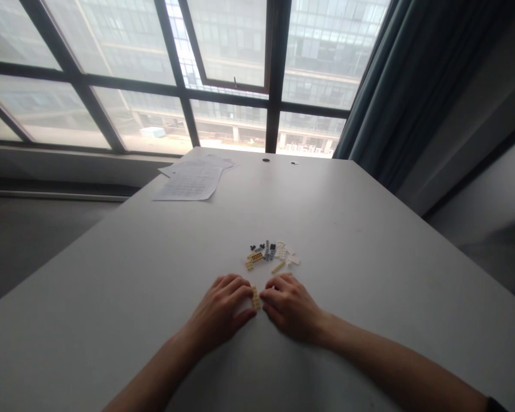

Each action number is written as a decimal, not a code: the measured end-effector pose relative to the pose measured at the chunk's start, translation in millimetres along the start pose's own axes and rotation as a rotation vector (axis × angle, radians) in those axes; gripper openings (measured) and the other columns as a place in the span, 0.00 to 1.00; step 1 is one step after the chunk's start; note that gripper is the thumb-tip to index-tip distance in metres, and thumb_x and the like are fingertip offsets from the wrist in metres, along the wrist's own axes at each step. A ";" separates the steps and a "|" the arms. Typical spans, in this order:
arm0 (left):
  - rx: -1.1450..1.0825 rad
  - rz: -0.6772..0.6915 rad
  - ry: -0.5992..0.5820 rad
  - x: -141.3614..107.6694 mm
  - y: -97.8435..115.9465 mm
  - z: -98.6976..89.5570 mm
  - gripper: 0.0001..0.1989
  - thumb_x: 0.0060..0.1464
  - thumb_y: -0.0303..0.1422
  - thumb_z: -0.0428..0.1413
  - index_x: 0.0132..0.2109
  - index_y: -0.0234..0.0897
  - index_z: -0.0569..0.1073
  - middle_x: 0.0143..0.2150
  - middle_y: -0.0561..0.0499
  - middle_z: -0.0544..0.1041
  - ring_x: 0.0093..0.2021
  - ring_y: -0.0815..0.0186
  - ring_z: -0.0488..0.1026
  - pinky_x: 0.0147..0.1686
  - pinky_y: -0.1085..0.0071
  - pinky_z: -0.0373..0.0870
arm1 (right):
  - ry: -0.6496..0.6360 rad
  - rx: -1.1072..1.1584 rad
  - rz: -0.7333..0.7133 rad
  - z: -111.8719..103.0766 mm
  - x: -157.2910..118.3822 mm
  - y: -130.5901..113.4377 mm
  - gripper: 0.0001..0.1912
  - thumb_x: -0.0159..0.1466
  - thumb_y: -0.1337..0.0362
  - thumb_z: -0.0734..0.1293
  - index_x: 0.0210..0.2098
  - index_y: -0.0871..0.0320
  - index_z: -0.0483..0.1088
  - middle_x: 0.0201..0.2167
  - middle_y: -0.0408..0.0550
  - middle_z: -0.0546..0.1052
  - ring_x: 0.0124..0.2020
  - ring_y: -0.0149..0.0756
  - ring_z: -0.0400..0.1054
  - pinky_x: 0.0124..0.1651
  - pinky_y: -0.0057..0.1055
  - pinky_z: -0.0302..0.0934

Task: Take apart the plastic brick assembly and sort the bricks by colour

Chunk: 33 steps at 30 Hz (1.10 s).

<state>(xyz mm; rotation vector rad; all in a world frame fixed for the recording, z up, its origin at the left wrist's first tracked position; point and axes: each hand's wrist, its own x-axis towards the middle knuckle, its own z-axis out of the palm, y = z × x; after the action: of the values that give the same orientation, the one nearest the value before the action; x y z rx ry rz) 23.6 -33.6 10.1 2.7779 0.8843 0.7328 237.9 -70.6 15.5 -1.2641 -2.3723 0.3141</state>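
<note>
- Head view: the tan piece (256, 297) lies between the two hands, low over or on the table (111, 274); which of these, I cannot tell.
- The left hand (232, 303) grasps the piece, fingers along its left edge and thumb by its near end. If that thumb pressed harder than the fingers, the piece could twist or skid out.
- The right hand (289, 306) has its fingers curled and its tips at the piece's right edge. Whether they grip it, hold something smaller or only touch it, I cannot tell.
- With both sets of fingertips so close, they could bump each other and push the piece askew; uneven pressure from the two sides would be the cause.
- The pile lies just beyond the hands: black bits (253, 248), grey strips (266, 250), an orange brick (257, 257), white pieces (293, 260). A knuckle moved forward could scatter them.
- The tan bar (278, 266) lies nearest the right fingers, so a careless reach might sweep it aside.
- The white pieces are easy to overlook, being pale on a pale top.
- Strong light from the window (232, 46) leaves the near side dim; studs could be misaligned for want of a clear look.
- The papers (191, 180) lie well apart and pose little risk.
</note>
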 end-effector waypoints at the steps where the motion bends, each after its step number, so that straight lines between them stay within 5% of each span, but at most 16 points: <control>1: 0.001 -0.004 -0.007 0.0 0.2 0.1 0.06 0.56 0.35 0.56 0.40 0.39 0.72 0.41 0.48 0.75 0.44 0.61 0.69 0.46 0.63 0.65 | 0.010 0.002 0.019 -0.5 0.0 3.0 0.09 0.63 0.65 0.64 0.42 0.56 0.73 0.40 0.49 0.74 0.45 0.39 0.63 0.52 0.37 0.56; 10: 0.038 0.042 -0.040 0.6 -0.3 -0.3 0.15 0.56 0.34 0.55 0.51 0.43 0.71 0.50 0.47 0.75 0.52 0.59 0.69 0.51 0.61 0.65 | 0.170 -0.045 0.242 -19.1 10.9 38.4 0.08 0.61 0.66 0.68 0.41 0.55 0.74 0.40 0.50 0.74 0.44 0.40 0.64 0.50 0.38 0.59; 18: -0.012 0.059 -0.004 1.0 -2.5 2.4 0.10 0.56 0.33 0.55 0.46 0.42 0.73 0.46 0.47 0.76 0.49 0.61 0.71 0.50 0.63 0.67 | 0.123 -0.074 0.217 -24.5 2.5 53.8 0.10 0.60 0.73 0.65 0.39 0.56 0.75 0.38 0.48 0.75 0.43 0.38 0.64 0.51 0.36 0.58; 33: 0.063 -0.050 -0.048 -2.8 -5.4 3.7 0.17 0.55 0.39 0.56 0.51 0.41 0.70 0.51 0.45 0.73 0.54 0.55 0.66 0.52 0.57 0.63 | 0.080 -0.083 0.148 -20.9 -2.9 46.7 0.07 0.66 0.69 0.62 0.34 0.58 0.72 0.35 0.49 0.76 0.41 0.38 0.64 0.49 0.36 0.57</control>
<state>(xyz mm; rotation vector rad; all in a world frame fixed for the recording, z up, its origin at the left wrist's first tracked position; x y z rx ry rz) 20.6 -30.7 4.3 2.8037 0.9810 0.6385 283.5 -47.0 14.9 -1.4671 -2.2501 0.2076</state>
